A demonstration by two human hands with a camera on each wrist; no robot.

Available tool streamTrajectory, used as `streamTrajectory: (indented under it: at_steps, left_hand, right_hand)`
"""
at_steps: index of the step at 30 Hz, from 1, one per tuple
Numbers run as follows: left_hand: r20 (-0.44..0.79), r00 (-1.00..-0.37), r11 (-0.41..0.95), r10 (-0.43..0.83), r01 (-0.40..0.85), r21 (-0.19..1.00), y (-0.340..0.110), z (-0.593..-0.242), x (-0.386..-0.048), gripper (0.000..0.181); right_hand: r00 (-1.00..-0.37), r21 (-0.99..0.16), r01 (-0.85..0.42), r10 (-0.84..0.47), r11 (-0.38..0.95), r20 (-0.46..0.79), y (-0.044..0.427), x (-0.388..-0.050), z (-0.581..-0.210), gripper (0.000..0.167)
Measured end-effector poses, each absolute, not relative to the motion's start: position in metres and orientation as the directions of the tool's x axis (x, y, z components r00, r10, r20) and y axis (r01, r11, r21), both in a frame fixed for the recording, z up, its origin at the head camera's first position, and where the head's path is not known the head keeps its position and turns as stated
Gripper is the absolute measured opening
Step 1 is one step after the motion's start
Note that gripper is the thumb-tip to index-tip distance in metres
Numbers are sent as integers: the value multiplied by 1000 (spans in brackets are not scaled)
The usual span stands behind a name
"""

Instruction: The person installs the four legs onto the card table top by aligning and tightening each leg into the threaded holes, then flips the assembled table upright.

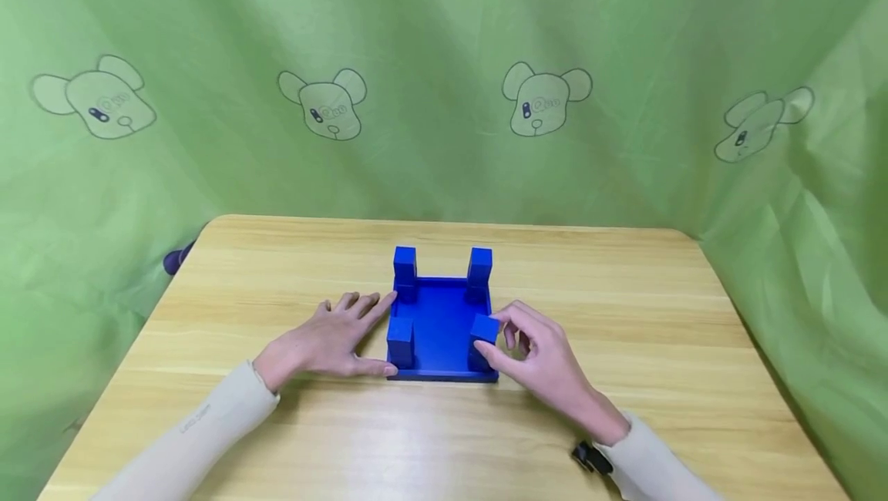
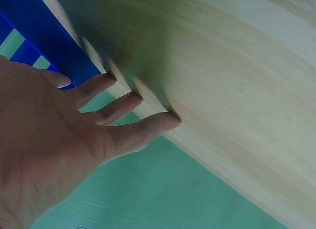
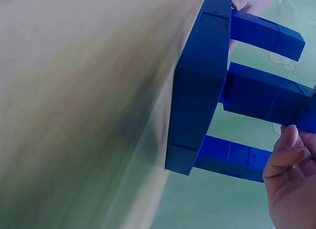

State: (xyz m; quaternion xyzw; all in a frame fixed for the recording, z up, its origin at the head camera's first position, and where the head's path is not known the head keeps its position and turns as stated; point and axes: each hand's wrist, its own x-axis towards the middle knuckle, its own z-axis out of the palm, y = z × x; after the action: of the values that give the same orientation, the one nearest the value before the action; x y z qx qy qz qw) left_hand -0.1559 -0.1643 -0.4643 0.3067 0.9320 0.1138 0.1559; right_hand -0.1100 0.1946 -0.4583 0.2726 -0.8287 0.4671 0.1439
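Note:
A shallow blue tray with a raised rim lies on the wooden table, and a square blue post stands upright at each corner. At the near right corner, my right hand pinches the upper part of a post between thumb and fingers. The right wrist view shows seams along this post, made of stacked sections. Beside the tray's left edge, my left hand lies with fingers spread. Its thumb tip touches the near left corner and its index fingertip reaches the left rim by the near left post.
The wooden table extends around the tray on all sides. Green curtains with mouse-head drawings hang behind and beside it. A dark purple object shows at the table's left edge. A black strap piece sits at the right cuff.

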Motion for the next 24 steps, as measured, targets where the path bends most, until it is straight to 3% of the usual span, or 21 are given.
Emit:
streamTrajectory:
  at_steps: [15, 24]
  left_hand:
    - [-213, -761, 781, 613, 543, 308, -162, -467, -158, 121]
    - [-216, -763, 784, 609, 538, 308, -165, -466, -156, 121]
  right_hand:
    - [-859, -746, -505, -331, 433, 390, 196, -110, -459, 44]
    - [-845, -738, -533, -306, 412, 440, 193, -111, -462, 32]
